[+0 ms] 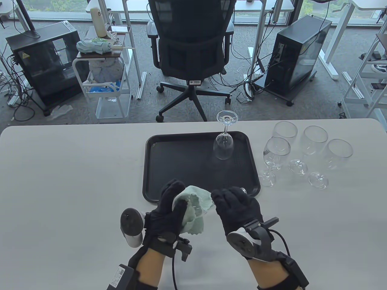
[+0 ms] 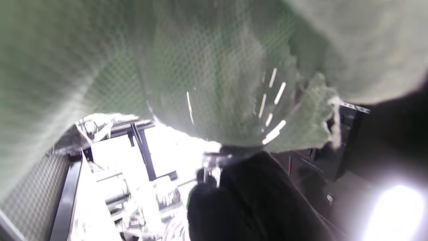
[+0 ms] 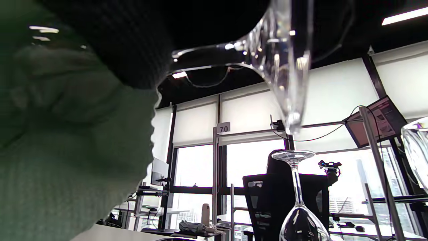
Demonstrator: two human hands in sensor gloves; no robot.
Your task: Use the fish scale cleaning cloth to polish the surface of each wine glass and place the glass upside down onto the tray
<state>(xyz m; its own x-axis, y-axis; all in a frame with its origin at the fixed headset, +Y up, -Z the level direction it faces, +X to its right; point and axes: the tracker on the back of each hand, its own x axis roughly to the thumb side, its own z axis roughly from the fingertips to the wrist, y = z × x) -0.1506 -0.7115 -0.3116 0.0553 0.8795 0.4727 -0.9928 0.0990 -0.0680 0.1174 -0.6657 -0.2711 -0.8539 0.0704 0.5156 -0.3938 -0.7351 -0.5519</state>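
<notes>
Above the table, both hands [image 1: 205, 211] curl around cloth-wrapped glass [image 1: 198, 202].

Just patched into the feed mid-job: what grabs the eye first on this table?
Both hands, left hand and right hand, meet at the table's near edge around a pale green cloth wrapped over a wine glass. Beyond them, one upside-down glass stands at the far right of the black tray. Four upright glasses cluster on the table right of the tray.
</notes>
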